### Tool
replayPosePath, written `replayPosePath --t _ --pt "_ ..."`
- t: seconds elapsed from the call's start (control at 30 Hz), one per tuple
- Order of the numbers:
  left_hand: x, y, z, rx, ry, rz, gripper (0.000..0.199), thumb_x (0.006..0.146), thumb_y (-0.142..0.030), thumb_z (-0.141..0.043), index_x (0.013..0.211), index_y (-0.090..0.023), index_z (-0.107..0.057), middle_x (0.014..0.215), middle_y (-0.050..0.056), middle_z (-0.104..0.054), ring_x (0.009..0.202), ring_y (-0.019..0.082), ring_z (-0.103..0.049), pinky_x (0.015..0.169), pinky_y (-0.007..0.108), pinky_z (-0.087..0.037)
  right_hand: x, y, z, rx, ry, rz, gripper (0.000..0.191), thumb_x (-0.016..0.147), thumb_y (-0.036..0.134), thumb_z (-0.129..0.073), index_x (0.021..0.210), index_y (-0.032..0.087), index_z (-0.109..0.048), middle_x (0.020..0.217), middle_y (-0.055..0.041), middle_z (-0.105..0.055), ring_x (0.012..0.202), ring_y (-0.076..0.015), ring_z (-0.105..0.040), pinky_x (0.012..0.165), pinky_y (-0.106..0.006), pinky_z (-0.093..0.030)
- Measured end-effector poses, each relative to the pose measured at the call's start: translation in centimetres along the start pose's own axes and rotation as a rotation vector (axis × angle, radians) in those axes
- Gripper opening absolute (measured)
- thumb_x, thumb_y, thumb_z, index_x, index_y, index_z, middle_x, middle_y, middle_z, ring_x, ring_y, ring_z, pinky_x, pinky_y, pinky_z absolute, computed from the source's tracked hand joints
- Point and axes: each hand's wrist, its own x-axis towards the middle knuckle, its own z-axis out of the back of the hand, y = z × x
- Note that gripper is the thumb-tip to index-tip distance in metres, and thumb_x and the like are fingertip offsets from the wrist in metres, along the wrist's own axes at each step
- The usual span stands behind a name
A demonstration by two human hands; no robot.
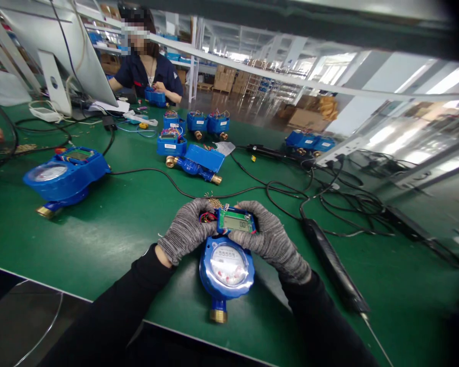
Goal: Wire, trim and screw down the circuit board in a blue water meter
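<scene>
A blue water meter (229, 265) with a round clear dial and a brass threaded end lies before me on the green table. At its far end is a green circuit board with a small LCD display (235, 223). My right hand (271, 237), in a grey knitted glove, grips the board's right side, thumb along its near edge. My left hand (187, 229), gloved alike, is closed at the left side of the housing, around a bundle of red and dark wires (208, 217). Some of its fingertips are hidden behind the housing.
Small brass screws (215, 202) lie just beyond my hands. Another water meter (67, 173) stands left; several more (195, 153) are farther back. An electric screwdriver (332, 265) and tangled black cables (329, 193) are on the right. A co-worker (147, 71) sits across, beside a monitor (57, 46).
</scene>
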Motion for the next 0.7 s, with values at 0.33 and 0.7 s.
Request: replayPosePath --t 0.33,0.7 --pt "-1.4 0.6 -1.1 -0.338 -0.017 0.095 0.031 0.069 -0.030 -0.078 0.095 -0.017 -0.068 0.095 0.004 -0.071 0.087 0.019 -0.064 0.083 0.035 -0.052 -0.6 -0.2 -0.1 0.021 -0.051 0.039 0.054 0.074 0.046 -0.085 0.118 0.030 -0.059 0.112 -0.0020 -0.065 0.100 -0.0260 -0.065 0.084 -0.040 -0.054" --pt "-1.2 0.0 1.5 -0.150 -0.026 0.005 0.028 0.082 -0.039 -0.070 0.101 -0.019 -0.073 0.114 0.008 -0.073 0.110 0.023 -0.066 0.104 0.043 -0.049 -0.7 -0.3 0.0 0.118 -0.012 0.014 0.054 0.073 0.042 -0.087 0.118 0.031 -0.059 0.113 -0.0006 -0.064 0.101 -0.0240 -0.064 0.083 -0.036 -0.055"
